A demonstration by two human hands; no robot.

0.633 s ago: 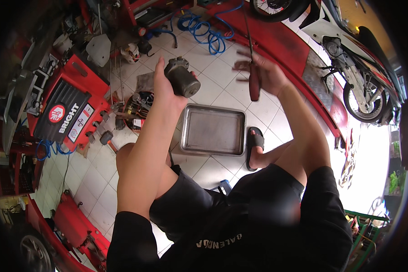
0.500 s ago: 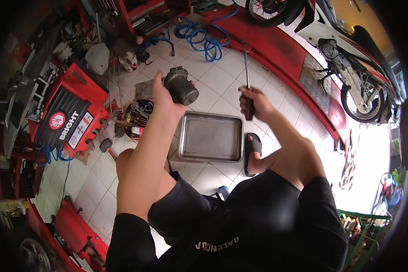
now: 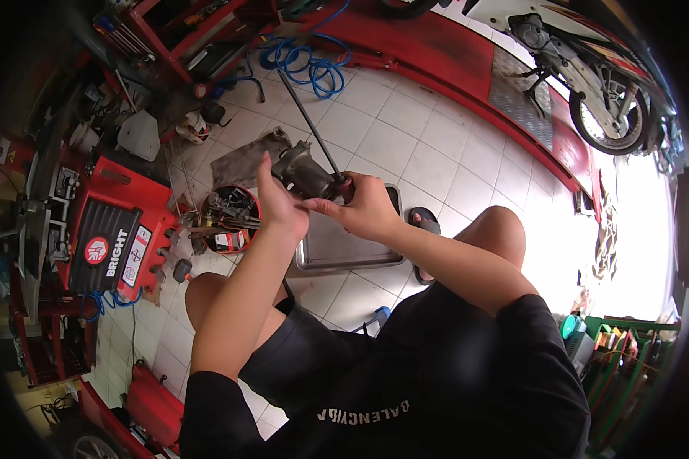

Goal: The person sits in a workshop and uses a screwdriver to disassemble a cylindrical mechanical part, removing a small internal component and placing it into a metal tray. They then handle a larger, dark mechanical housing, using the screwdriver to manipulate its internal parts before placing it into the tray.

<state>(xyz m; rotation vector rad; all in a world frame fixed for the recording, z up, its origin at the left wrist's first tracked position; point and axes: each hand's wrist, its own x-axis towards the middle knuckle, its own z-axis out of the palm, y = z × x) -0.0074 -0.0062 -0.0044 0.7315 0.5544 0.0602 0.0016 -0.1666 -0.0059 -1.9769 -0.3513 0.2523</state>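
Note:
My left hand (image 3: 282, 205) is wrapped round a dark grey cylindrical metal part, like a small motor (image 3: 308, 174), and holds it up over the floor. Close against it, my right hand (image 3: 369, 205) grips the dark and red handle of a long-shafted screwdriver (image 3: 311, 122). The shaft points away from me and to the left, passing beside the motor. My right thumb reaches across to the left hand. Below both hands lies a rectangular metal tray (image 3: 344, 245), partly covered by my right hand and forearm.
A round red tub (image 3: 226, 239) of tools and parts stands left of the tray, with a grey cloth (image 3: 246, 159) beyond it. A red and black machine (image 3: 103, 229) is further left. Blue hose (image 3: 314, 65) coils ahead, near a red lift platform (image 3: 452, 76); a motorcycle (image 3: 566, 69) stands at the right.
My right hand has swung left with the screwdriver, from apart to right beside the motor. The motor has tilted and come slightly lower in my left hand. The view has shifted a little.

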